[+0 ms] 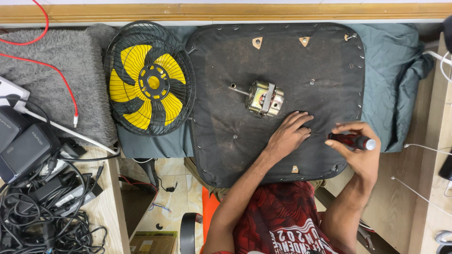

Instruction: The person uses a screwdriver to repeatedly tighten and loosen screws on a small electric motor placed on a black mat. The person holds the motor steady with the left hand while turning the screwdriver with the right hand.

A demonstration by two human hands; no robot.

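- Red-and-black handled screwdriver (352, 140) lies in the right hand (359, 151), fingers curled round the grip, white butt end pointing to 3 o'clock; its shaft runs toward 9 o'clock, to the left hand's fingertips.
- Left hand (289, 134) rests palm down on the work surface, fingers loosely bent; whether they pinch anything beneath them cannot be told.
- Small electric motor (263, 99), brass-toned with a steel shaft pointing to 9 o'clock, sits near the left hand at its 11 o'clock, apart from it.
- Working surface: a black padded board (245, 150), fabric stapled along its rim, with small tan triangular tabs near its top and bottom edges. Both hands work over its lower right portion, about 4 o'clock of the board's centre.
- Grey-green cloth (391, 70) lies under the board, showing at 3 o'clock and at the lower left.
- Fan head (149, 79), black wire guard over yellow blades, lies flat at 9 o'clock of the board, overlapping its left edge.
- Grey fleecy cloth (52, 75) lies beyond the fan at 9 o'clock, crossed by a red cable (66, 89) and a white cable (61, 127).
- Black power adapters and tangled leads (42, 202) crowd a pale wooden bench at 8 o'clock.
- Wooden rail (226, 11) runs along 12 o'clock; tiled floor (174, 197) shows at 7 o'clock.
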